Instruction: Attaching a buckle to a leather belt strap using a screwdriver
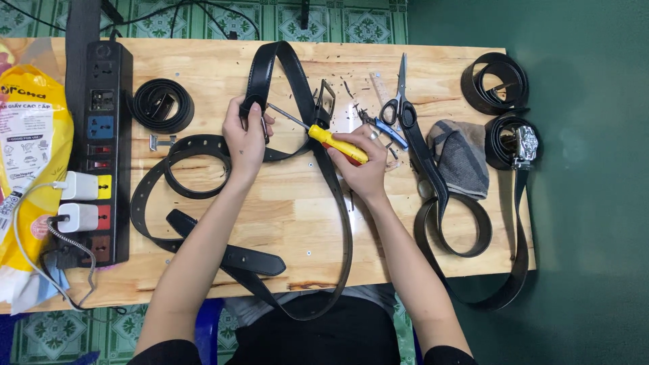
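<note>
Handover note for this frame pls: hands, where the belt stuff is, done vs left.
Left hand: pinching the end of the black belt that loops up the wooden table.
Right hand: gripping the yellow screwdriver, tip at the belt end in the left fingers.
Nearby: metal buckle right of the loop, scissors, rolled belts at left and far right.
Done: cannot tell if the belt end is fastened.
Left: screwdriver work is mid-way; several loose belts lie about.

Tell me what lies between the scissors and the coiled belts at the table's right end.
In the head view, a grey cloth lies between the scissors and the coiled belts.
</note>
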